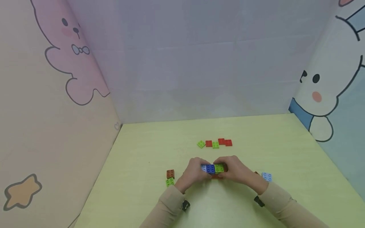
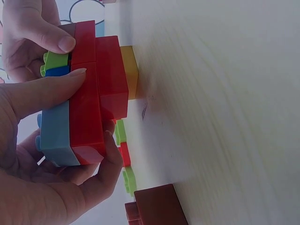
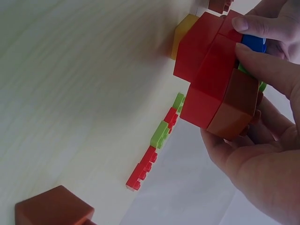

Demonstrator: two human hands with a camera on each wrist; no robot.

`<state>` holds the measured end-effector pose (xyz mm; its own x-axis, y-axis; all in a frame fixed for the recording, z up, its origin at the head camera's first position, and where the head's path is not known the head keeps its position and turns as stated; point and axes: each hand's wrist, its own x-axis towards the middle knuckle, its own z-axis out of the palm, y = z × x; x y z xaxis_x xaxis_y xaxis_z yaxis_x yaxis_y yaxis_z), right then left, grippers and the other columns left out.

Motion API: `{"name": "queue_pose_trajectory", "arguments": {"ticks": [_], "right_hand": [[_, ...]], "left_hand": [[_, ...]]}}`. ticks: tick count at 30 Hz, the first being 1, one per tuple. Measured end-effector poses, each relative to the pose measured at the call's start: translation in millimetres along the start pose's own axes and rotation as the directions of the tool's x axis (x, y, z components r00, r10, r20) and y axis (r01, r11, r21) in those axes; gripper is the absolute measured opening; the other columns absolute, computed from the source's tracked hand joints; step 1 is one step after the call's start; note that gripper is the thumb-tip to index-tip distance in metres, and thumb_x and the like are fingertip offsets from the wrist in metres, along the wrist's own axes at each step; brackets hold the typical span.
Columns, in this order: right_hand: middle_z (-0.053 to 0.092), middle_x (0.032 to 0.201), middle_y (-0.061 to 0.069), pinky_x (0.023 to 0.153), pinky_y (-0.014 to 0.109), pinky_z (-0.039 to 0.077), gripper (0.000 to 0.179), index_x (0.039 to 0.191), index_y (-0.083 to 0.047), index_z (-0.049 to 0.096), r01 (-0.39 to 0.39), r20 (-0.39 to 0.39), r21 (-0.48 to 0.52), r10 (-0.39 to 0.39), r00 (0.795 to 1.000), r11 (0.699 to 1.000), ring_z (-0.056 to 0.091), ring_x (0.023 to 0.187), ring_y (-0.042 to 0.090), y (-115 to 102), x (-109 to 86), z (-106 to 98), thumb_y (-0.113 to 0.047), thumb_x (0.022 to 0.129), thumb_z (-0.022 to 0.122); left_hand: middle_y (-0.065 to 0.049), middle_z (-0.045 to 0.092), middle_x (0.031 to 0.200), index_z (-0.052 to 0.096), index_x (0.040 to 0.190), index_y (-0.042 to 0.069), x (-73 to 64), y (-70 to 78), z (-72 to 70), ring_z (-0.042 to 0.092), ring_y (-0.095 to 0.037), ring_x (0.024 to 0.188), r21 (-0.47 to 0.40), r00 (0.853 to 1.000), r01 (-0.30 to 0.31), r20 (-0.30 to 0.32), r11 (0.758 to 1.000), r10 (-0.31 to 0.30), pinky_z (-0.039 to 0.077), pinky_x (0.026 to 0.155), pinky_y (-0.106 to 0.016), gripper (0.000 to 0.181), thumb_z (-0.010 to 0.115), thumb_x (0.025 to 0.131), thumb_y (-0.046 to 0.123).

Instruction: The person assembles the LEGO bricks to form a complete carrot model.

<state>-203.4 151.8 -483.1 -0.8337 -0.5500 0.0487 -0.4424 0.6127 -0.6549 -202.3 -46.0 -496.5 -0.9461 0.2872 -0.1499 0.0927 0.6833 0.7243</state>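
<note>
Both hands hold one stack of toy building bricks (image 1: 210, 169) from its two ends, near the middle of the table. Its top row runs light blue (image 2: 57, 129), dark blue, lime green and brown (image 3: 234, 103). Under that row lie red bricks (image 2: 86, 115) in two layers, with a yellow brick (image 2: 131, 72) lowest. My left hand (image 1: 195, 171) grips the light blue end, thumb along the side. The right hand (image 1: 235, 169) grips the brown end, its thumb near the left one. Palms and fingers hide parts of the top row.
Beyond the hands lies a row of thin red and lime plates (image 1: 209, 143). A brown brick (image 1: 170, 174) and a lime brick (image 1: 170, 182) sit to the left. At right are a light blue brick (image 1: 267, 176) and a brown brick (image 3: 54, 206), partly behind the forearm.
</note>
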Motion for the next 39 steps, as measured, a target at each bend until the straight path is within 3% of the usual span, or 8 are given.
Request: {"name": "queue_pose_trajectory", "arguments": {"ticks": [14,30,39], "right_hand": [[0.064,0.095,-0.004,0.076,0.033,0.050,0.040,0.106,-0.007,0.064,-0.026,-0.037,-0.008,0.026,0.999,1.000,0.056,0.082,0.012,-4.4,1.2,2.5,-0.007,0.071,0.084],[0.065,0.091,-0.007,0.074,0.032,0.049,0.035,0.098,-0.014,0.063,-0.021,-0.056,-0.008,0.021,0.998,1.000,0.057,0.081,0.011,-4.4,1.9,4.5,-0.009,0.071,0.085],[0.065,0.091,-0.008,0.072,0.031,0.048,0.037,0.097,-0.016,0.064,-0.032,-0.080,0.013,0.033,0.996,0.999,0.055,0.080,0.011,1.9,2.0,6.1,-0.008,0.069,0.086]], "left_hand": [[0.003,0.064,0.092,0.074,0.101,0.007,0.3,-0.4,-0.6,0.054,-0.012,0.082,0.001,1.000,-0.026,-0.002,1.000,0.026,0.047,0.067,-0.027,0.038,0.087,0.066,0.009],[0.003,0.064,0.091,0.075,0.100,0.008,1.7,-0.9,-0.9,0.055,-0.013,0.082,0.008,1.000,-0.019,-0.002,1.000,0.019,0.047,0.068,-0.029,0.038,0.088,0.064,0.008],[0.001,0.062,0.095,0.075,0.102,0.008,0.3,0.6,-0.4,0.054,-0.014,0.085,0.004,1.000,0.021,-0.003,1.000,-0.021,0.048,0.070,-0.031,0.039,0.088,0.065,0.010]]}}
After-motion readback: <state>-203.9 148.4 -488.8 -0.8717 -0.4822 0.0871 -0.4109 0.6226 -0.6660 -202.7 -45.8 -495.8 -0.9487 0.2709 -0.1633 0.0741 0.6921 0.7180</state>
